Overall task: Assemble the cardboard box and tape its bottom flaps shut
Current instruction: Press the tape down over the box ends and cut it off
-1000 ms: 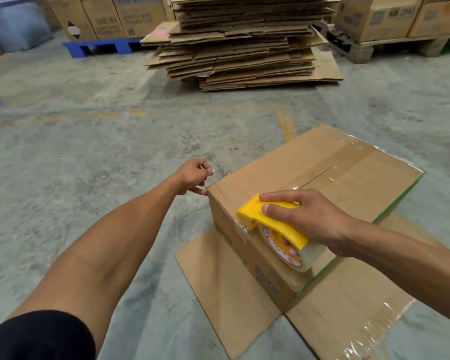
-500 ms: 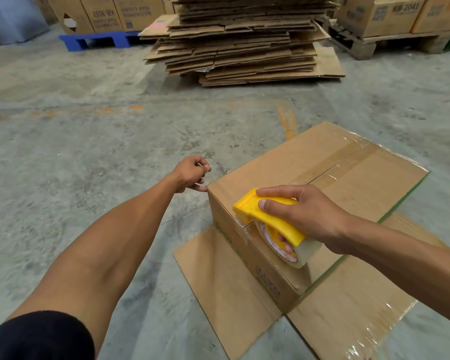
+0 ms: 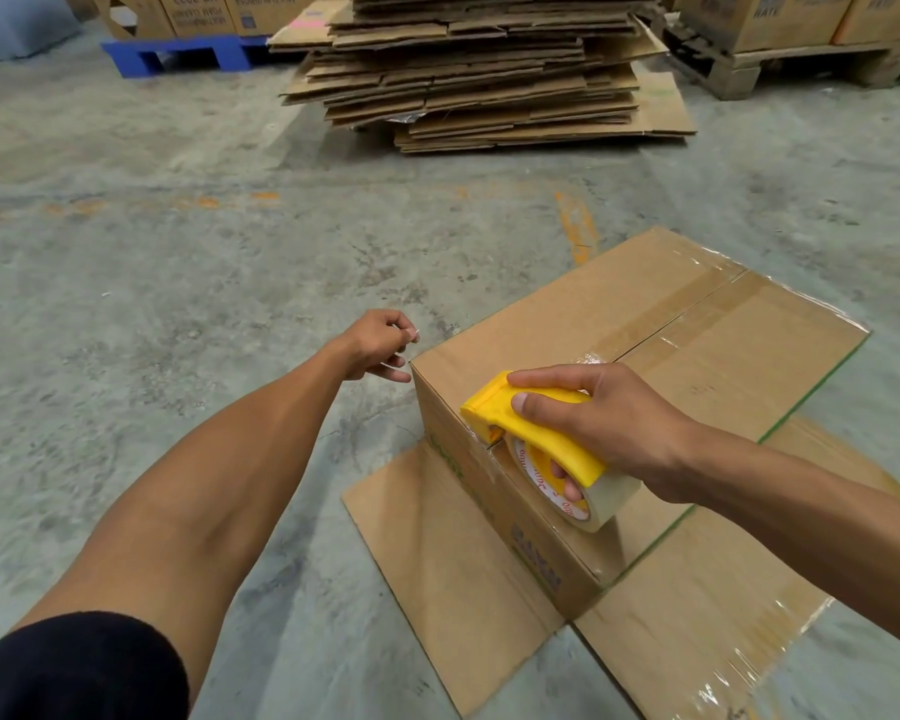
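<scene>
On the grey concrete floor (image 3: 178, 304), the left hand (image 3: 378, 345) hovers just off the near-left corner of the brown cardboard box (image 3: 567, 324), fingers loosely curled with nothing visibly held. The box stands flaps-up, seam taped. The right hand (image 3: 614, 423) grips the yellow plastic tape dispenser (image 3: 536, 433) at the box's near edge.
</scene>
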Demonstrator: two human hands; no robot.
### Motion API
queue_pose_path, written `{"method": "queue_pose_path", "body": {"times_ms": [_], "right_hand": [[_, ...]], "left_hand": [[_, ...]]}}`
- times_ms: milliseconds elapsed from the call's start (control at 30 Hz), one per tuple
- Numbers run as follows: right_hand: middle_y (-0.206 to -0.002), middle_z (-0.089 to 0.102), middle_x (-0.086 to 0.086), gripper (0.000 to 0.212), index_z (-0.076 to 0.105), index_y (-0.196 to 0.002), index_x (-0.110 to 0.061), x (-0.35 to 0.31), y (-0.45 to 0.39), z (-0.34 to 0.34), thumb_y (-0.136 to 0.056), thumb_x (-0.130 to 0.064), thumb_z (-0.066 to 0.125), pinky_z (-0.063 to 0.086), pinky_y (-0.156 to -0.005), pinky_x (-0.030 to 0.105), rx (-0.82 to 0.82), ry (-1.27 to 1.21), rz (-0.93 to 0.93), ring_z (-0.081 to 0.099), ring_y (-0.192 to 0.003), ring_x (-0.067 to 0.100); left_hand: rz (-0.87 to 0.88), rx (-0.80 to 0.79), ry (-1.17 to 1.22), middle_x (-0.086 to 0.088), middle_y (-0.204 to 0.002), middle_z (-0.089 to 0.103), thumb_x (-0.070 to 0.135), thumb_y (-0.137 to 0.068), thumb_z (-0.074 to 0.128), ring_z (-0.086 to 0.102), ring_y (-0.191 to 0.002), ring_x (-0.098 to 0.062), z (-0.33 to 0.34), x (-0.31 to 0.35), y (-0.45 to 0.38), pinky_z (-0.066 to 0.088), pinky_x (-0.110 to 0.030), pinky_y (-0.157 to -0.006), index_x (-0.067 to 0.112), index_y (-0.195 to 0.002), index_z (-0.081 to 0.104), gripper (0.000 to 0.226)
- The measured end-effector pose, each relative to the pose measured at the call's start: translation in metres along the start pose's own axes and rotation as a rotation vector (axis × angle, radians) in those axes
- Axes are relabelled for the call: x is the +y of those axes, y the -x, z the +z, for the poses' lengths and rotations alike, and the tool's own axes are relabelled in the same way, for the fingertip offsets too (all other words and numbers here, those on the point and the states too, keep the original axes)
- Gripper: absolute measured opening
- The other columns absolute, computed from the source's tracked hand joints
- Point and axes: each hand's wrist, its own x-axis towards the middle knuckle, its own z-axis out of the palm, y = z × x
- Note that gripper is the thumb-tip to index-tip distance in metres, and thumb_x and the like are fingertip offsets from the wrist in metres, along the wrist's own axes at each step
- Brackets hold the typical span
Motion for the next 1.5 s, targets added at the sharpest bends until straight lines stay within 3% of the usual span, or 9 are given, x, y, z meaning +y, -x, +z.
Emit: {"method": "queue_pose_path", "body": {"times_ms": [233,467,600,733,867,1000,1300,1433,1500], "right_hand": [[-0.057,0.065,0.011,0.026,0.07,-0.116,-0.028,0.002,-0.001,-0.002,-0.09,-0.028,0.071,0.049,-0.045,0.027,0.009,0.014,0.011,0.053,-0.038,0.026],[-0.053,0.064,0.007,0.026,0.071,-0.115,-0.029,-0.001,0.0,-0.001,-0.089,-0.029,0.072,0.051,-0.043,0.028,0.008,0.018,0.029,0.053,-0.036,0.026],[-0.054,0.065,0.008,0.026,0.071,-0.116,-0.028,-0.004,0.0,-0.001,-0.09,-0.027,0.071,0.05,-0.042,0.028,-0.003,0.014,0.027,0.052,-0.035,0.025],[-0.053,0.065,0.007,0.026,0.07,-0.116,-0.027,-0.004,0.001,-0.002,-0.09,-0.027,0.071,0.048,-0.042,0.027,0.002,0.03,0.026,0.051,-0.032,0.025],[-0.058,0.065,0.013,0.027,0.071,-0.116,-0.026,-0.004,0.001,-0.002,-0.09,-0.027,0.071,0.048,-0.042,0.027,0.011,0.006,0.037,0.05,-0.032,0.024],[-0.055,0.063,0.013,0.028,0.069,-0.118,-0.025,-0.005,0.002,0.0,-0.091,-0.026,0.07,0.048,-0.041,0.025,0.003,0.012,0.037,0.05,-0.031,0.024],[-0.055,0.062,0.014,0.028,0.068,-0.119,-0.025,-0.006,0.002,-0.001,-0.091,-0.025,0.07,0.049,-0.041,0.027,0.004,0.028,0.036,0.05,-0.032,0.024],[-0.063,0.062,0.021,0.027,0.069,-0.118,-0.026,-0.006,0.0,-0.001,-0.091,-0.026,0.07,0.05,-0.043,0.027,0.003,0.03,0.056,0.05,-0.033,0.024],[-0.067,0.063,0.023,0.027,0.069,-0.118,-0.025,-0.006,-0.001,-0.001,-0.091,-0.026,0.07,0.05,-0.043,0.027,-0.002,0.027,0.064,0.05,-0.034,0.025]], "left_hand": [[-0.197,-0.14,0.092,-0.003,-0.102,0.05,0.013,-0.097,0.051,0.041,-0.067,-0.013,0.007,-0.018,-0.007,0.059,-0.042,-0.082,0.017,-0.094,0.063,0.013],[-0.36,-0.246,0.228,0.001,-0.079,0.048,0.013,-0.096,0.042,0.043,-0.064,-0.014,0.016,-0.026,-0.002,0.053,-0.045,-0.089,0.018,-0.088,0.062,0.022],[-0.334,-0.192,0.116,-0.002,-0.113,0.052,0.025,-0.095,0.052,0.053,-0.089,-0.021,0.007,-0.014,0.001,0.051,-0.047,-0.094,0.02,-0.123,0.061,0.029],[-0.28,-0.04,-0.094,-0.01,-0.15,0.038,0.04,-0.098,0.048,0.052,-0.117,-0.033,0.0,-0.028,0.005,0.046,-0.043,-0.086,0.034,-0.155,0.014,0.067],[0.075,0.301,0.092,-0.005,-0.154,0.039,0.033,-0.104,0.038,0.04,-0.138,-0.023,0.004,-0.048,0.007,0.033,-0.035,-0.112,0.019,-0.151,0.034,0.049],[0.339,0.146,0.167,-0.003,-0.143,0.054,0.034,-0.106,0.032,0.049,-0.132,-0.013,0.02,-0.035,0.028,0.033,-0.038,-0.116,0.016,-0.144,0.046,0.045],[0.167,-0.092,0.336,-0.008,-0.136,0.058,0.054,-0.103,0.016,0.052,-0.126,-0.02,0.038,-0.028,0.043,0.037,-0.036,-0.11,0.021,-0.132,0.061,0.063],[0.113,-0.083,0.298,-0.002,-0.112,0.069,0.056,-0.102,0.016,0.059,-0.116,-0.019,0.042,-0.034,0.046,0.039,-0.035,-0.109,0.027,-0.107,0.069,0.061],[0.24,0.007,0.107,-0.003,-0.128,0.065,0.053,-0.103,0.017,0.054,-0.126,-0.017,0.043,-0.038,0.048,0.032,-0.031,-0.113,0.025,-0.119,0.068,0.061]]}}
